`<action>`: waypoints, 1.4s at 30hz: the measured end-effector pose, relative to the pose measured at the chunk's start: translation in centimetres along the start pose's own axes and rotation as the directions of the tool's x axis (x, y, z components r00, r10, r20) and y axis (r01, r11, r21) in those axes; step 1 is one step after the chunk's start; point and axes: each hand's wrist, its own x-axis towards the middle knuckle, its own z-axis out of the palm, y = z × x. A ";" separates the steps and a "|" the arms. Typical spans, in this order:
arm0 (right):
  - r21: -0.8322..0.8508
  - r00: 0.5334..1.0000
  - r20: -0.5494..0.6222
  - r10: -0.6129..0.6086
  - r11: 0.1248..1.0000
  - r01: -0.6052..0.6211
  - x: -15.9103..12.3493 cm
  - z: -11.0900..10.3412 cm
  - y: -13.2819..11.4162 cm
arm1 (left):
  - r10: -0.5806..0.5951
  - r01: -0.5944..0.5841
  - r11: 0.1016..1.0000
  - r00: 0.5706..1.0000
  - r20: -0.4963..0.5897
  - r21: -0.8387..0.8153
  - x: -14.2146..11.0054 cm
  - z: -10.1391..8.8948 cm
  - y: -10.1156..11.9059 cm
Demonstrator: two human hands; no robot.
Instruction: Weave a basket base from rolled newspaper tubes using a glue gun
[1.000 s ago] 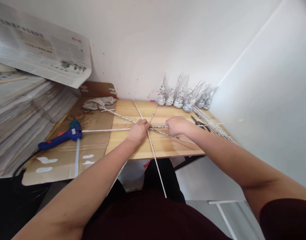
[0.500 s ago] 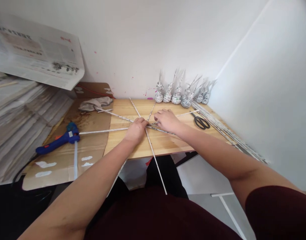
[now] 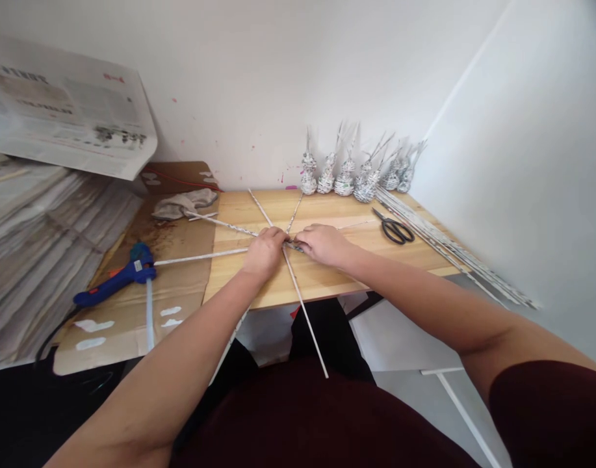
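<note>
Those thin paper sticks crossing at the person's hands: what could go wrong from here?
The crossed sticks might slip if the left hand loosens at their crossing.
The stick jutting past the front edge of the table could get bumped.
The leftward stick ends at or near the blue glue gun, so knocking that might shift it.

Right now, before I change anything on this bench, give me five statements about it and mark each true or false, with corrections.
1. Both the left hand and the right hand are at the crossing of the paper sticks. True.
2. The glue gun is red all over. False: its body is mainly blue.
3. The gourd-shaped woven pieces stand near the wall. True.
4. The left hand grips the scissors. False: they lie on the wooden tabletop, to the right of the right hand.
5. The crumpled cloth lies on the cardboard. True.
</note>
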 end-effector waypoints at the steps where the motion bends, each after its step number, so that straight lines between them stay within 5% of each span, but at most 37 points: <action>1: 0.022 1.000 -0.008 0.015 1.000 -0.015 0.0 0.0 -0.1 | -0.002 0.002 1.000 1.000 -0.004 0.002 0.0 0.0 0.0; 26: 0.159 0.917 0.282 0.281 0.929 -0.334 3.0 -4.8 -2.3 | -0.100 0.100 0.995 0.995 0.011 -0.005 -0.2 -0.5 0.7; 32: 0.377 0.817 0.392 0.423 0.736 -0.562 2.6 -3.9 -2.7 | -0.087 0.087 0.996 0.996 0.010 -0.031 -0.2 -0.3 0.5; 37: 0.406 0.833 0.297 0.466 0.728 -0.552 2.1 -3.0 -3.0 | -0.098 0.099 0.995 0.995 0.016 -0.032 -0.2 -0.4 0.6; 42: 0.439 0.825 0.326 0.462 0.699 -0.565 1.9 -2.4 -3.0 | -0.088 0.088 0.995 0.996 0.020 -0.034 -0.2 -0.3 0.6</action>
